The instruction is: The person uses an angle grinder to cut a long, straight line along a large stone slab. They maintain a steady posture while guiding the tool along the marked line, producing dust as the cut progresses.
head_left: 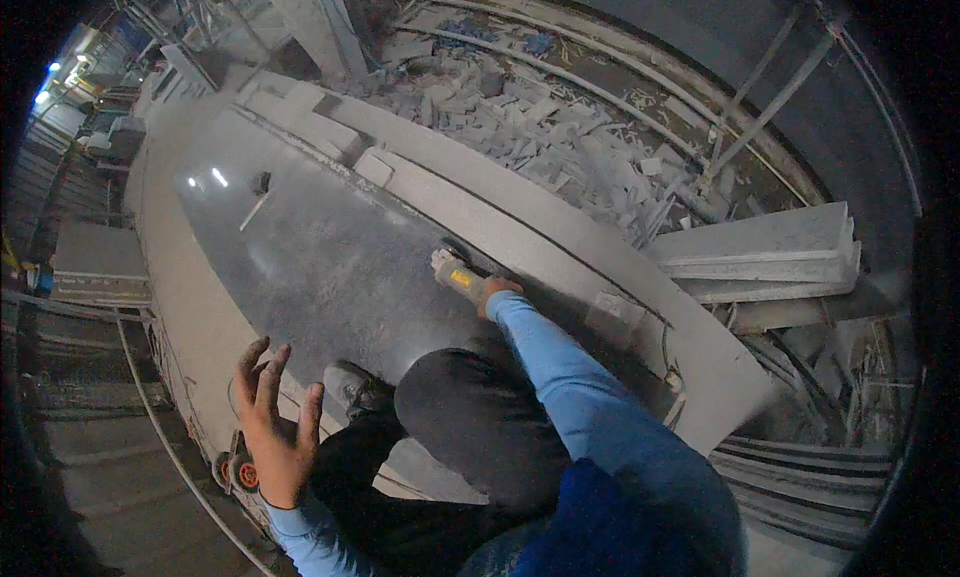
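Note:
In my right hand (pixel 499 295) is an angle grinder (pixel 461 277) with a grey body and a yellow label. The fingers wrap round its rear end. Its dark disc (pixel 456 248) is at the far edge of a dark, dusty stone slab (pixel 335 277); I cannot tell whether it touches. My left hand (pixel 274 417) is raised near the slab's near left side, fingers spread and holding nothing. My shoe (pixel 352 389) and bent knees are on or over the slab.
Pale stone strips (pixel 470 212) lie along the slab's far side. Beyond them is a heap of broken stone pieces (pixel 560 147). Stacked slabs (pixel 765 252) stand at the right, another stack (pixel 98 252) at the left. Orange-hubbed wheels (pixel 243 472) show below my left hand.

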{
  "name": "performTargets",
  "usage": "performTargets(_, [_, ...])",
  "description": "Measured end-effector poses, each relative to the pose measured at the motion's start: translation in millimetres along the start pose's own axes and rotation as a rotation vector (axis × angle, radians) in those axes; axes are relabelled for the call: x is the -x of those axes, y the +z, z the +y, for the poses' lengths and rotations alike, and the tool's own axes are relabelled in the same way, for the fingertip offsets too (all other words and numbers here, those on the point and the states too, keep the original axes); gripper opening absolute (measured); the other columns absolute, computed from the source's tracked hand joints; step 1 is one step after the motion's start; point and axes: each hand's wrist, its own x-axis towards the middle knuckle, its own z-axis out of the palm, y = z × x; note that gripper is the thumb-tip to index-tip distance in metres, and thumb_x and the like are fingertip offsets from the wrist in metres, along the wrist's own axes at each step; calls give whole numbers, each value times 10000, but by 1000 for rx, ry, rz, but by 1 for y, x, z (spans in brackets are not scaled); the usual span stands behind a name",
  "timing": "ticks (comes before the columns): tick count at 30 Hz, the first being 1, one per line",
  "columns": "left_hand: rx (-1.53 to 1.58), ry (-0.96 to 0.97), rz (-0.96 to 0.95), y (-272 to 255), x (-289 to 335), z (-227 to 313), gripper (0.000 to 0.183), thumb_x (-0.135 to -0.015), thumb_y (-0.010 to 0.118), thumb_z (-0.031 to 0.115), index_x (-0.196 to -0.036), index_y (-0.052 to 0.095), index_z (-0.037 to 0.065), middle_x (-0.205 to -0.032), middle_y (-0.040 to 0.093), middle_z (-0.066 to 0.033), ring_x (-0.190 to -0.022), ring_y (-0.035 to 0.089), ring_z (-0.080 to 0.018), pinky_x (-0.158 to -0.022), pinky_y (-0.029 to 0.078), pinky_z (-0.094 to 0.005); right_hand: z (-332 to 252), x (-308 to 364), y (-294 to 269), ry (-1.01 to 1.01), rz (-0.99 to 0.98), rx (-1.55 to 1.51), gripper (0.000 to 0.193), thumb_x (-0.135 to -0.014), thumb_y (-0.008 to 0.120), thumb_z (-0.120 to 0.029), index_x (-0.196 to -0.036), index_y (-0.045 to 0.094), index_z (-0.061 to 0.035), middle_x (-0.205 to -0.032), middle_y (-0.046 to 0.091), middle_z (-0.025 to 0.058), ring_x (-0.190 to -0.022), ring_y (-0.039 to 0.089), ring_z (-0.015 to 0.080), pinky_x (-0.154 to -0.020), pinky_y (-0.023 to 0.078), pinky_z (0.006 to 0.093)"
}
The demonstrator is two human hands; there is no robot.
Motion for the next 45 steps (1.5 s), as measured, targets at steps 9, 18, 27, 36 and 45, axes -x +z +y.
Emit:
performTargets(9, [48,-36,-5,-20,-28,-26,414,-748,655,102,-1142,544,41,-1252,423,-174,-1160,427,-336,-953,347,-407,31,8,16,20,-51,-19,647,-632,731,-289,-1172,481,-33,-1107,585,184,-1037,565,323,-897,451,417])
performTargets(18, [31,-40,-12,-17,-26,-32,425,-743,662,104,-1148,546,45,-1249,428,-178,-1166,423,-341,-954,347,-414,37,-22,47,54,22,-41,572,-669,684,-243,-1159,478,-32,-1107,585,176,-1046,560,321,-888,458,413])
performTargets(27, [33,-47,-15,-4,-2,-11,427,-746,664,134,-1147,545,47,-1234,432,-182,-1142,434,-340,-944,359,-413,-2,16,0,-20,-12,-4,602,-662,689,-266,-1187,484,-56,-1177,553,145,-1098,532,282,-923,433,412])
performTargets(36, [27,-12,-7,-14,-15,-13,417,-746,645,97,-1146,541,34,-1263,426,-161,-1163,426,-317,-962,346,-396,19,0,19,43,-46,-19,577,-672,682,-317,-1160,520,-56,-1178,549,160,-1112,519,297,-946,413,417])
performTargets(45, [32,-10,-4,-24,-30,-28,438,-739,668,123,-1152,545,44,-1240,417,-171,-1149,430,-326,-956,351,-404,57,-16,66,156,-40,-154,427,-814,555,-210,-1183,452,-22,-1104,573,217,-1081,532,341,-891,442,439])
